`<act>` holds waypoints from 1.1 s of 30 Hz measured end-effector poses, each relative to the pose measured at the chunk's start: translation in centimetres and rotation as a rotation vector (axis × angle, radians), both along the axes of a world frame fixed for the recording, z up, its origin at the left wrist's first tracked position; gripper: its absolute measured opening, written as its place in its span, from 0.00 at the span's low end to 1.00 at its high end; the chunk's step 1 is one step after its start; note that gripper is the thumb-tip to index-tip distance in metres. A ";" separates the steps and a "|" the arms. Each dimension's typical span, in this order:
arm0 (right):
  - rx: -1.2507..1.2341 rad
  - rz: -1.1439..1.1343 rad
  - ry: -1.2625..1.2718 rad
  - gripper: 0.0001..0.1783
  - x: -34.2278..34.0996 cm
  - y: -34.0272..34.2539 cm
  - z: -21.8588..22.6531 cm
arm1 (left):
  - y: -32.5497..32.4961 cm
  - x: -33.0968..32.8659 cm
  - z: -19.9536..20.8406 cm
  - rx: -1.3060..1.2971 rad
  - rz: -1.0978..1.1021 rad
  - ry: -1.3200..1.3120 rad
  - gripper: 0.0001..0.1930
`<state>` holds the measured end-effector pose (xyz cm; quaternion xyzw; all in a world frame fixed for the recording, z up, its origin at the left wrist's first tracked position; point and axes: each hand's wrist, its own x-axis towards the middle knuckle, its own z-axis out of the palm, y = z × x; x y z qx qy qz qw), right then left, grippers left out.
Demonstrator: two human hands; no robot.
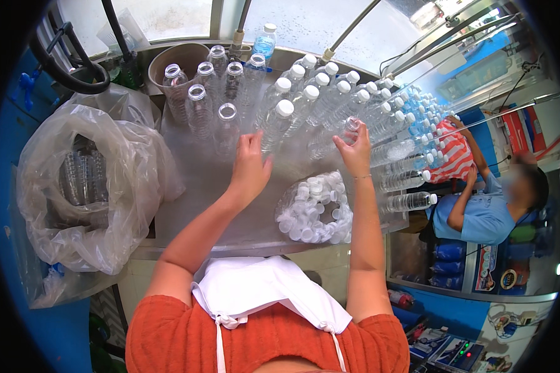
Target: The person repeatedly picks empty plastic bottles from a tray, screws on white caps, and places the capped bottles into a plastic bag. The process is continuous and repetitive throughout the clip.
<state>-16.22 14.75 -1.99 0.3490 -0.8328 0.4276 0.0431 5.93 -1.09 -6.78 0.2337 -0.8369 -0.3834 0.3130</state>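
My right hand (356, 152) pinches the top of a clear plastic bottle (325, 144), which leans among the capped ones. My left hand (252, 163) is open, fingers slightly bent and thumb apart, between an uncapped clear bottle (226, 129) and a white-capped bottle (275, 127); whether it touches either is unclear. Several more uncapped bottles (198, 112) stand to the left. Rows of white-capped bottles (302, 112) stretch to the far right. Between my forearms, a clear plastic bag of white caps (314, 208) lies on the metal table (230, 227).
At the left, a large clear plastic bag (50, 180) holds several empty bottles. A brown tub (162, 57) stands behind the uncapped bottles. To the right, another person (482, 208) in a light blue shirt handles a red-and-white striped bag (451, 152). Glass panes (317, 22) border the table's far side.
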 end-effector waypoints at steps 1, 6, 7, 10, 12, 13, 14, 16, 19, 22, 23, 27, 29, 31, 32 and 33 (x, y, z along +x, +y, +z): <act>0.060 -0.002 -0.026 0.37 -0.2 0.2 0.3 | 0.0 1.6 0.5 -0.041 -0.046 -0.001 0.32; -0.069 -0.040 0.027 0.36 -0.3 0.5 1.3 | -2.3 5.3 2.5 -0.303 0.203 0.282 0.36; -0.114 -0.050 0.096 0.36 -0.1 0.4 1.5 | -2.7 5.3 2.6 -0.265 0.246 0.268 0.37; 0.072 0.000 0.161 0.36 0.4 0.1 2.1 | -4.0 4.5 2.4 -0.194 0.315 0.220 0.40; 0.128 -0.007 0.118 0.35 0.6 -0.2 2.2 | -4.3 4.2 1.9 -0.177 0.304 0.172 0.42; 0.141 -0.036 0.096 0.35 0.7 -0.3 2.2 | -4.5 4.1 1.6 -0.143 0.284 0.154 0.43; 0.043 -0.036 0.120 0.36 0.7 -0.4 2.1 | -4.8 3.8 1.4 -0.117 0.265 0.155 0.43; -0.177 -0.058 0.186 0.36 0.4 -0.4 1.9 | -5.2 3.5 1.0 -0.087 0.265 0.180 0.43; -0.024 -0.001 0.151 0.34 -0.4 0.1 1.4 | -5.5 3.6 1.3 -0.102 0.265 0.207 0.41; -0.250 0.113 -0.493 0.30 -2.1 0.9 0.3 | -4.5 4.8 2.5 -0.081 0.253 0.231 0.39; -0.366 0.125 -0.783 0.28 -2.4 1.0 -0.7 | -4.2 5.0 3.1 -0.059 0.228 0.257 0.39; -0.673 0.261 -1.634 0.25 -2.3 1.2 -6.5 | -3.0 5.7 5.2 -0.050 0.122 0.296 0.37; -0.754 0.167 -1.878 0.26 -2.0 1.6 -8.5 | -2.8 5.9 5.8 -0.054 0.081 0.286 0.36; -0.891 0.255 -1.955 0.28 -1.8 2.1 -8.8 | -2.8 6.0 6.2 -0.046 0.055 0.266 0.35; -0.978 0.246 -1.993 0.29 -1.7 2.4 -8.4 | -2.8 6.0 6.3 -0.040 0.047 0.256 0.34; -0.938 0.298 -1.917 0.30 -1.5 2.7 -7.5 | -2.8 6.0 6.4 -0.036 0.039 0.251 0.34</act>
